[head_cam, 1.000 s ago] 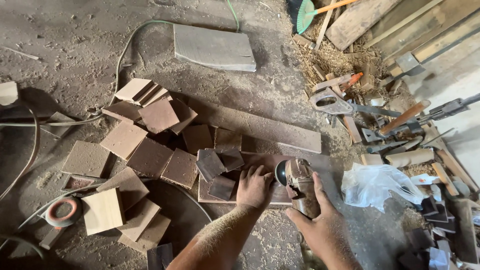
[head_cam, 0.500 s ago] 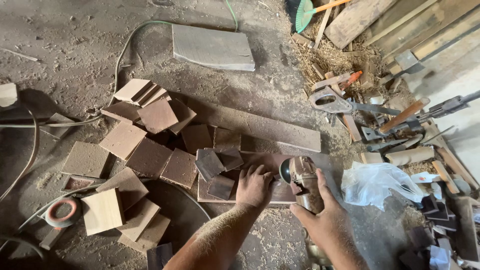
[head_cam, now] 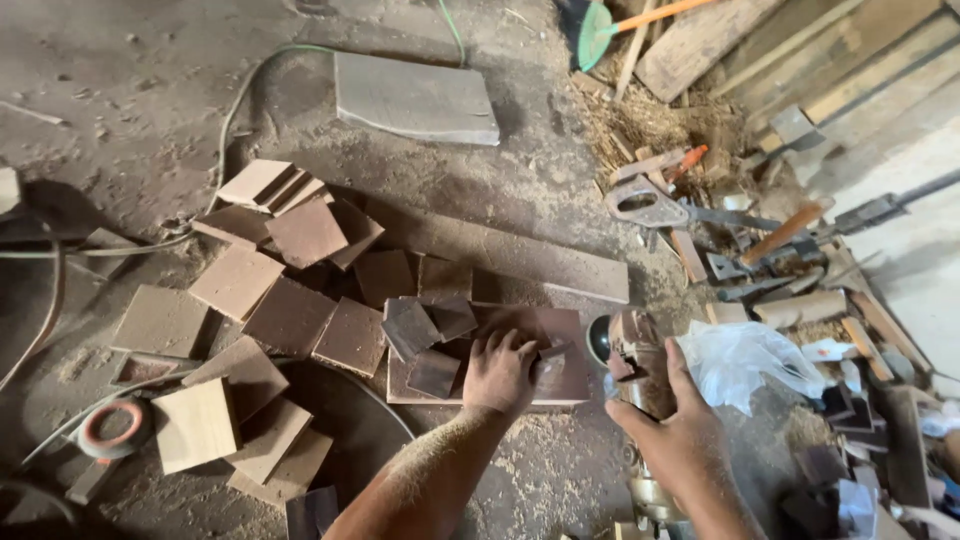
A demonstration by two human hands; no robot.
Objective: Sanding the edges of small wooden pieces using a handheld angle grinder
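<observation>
The left hand is pressing flat, fingers spread, on the wooden board; the right hand is gripping the grinder just beside it.

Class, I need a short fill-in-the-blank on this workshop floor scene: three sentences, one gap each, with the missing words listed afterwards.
1. The right hand grips a handheld ____, its disc just off the board's right edge.
2. The left hand presses flat on a reddish wooden ____.
3. The clear plastic bag lies to the ____ of both hands.

Missing words: grinder; board; right
</observation>
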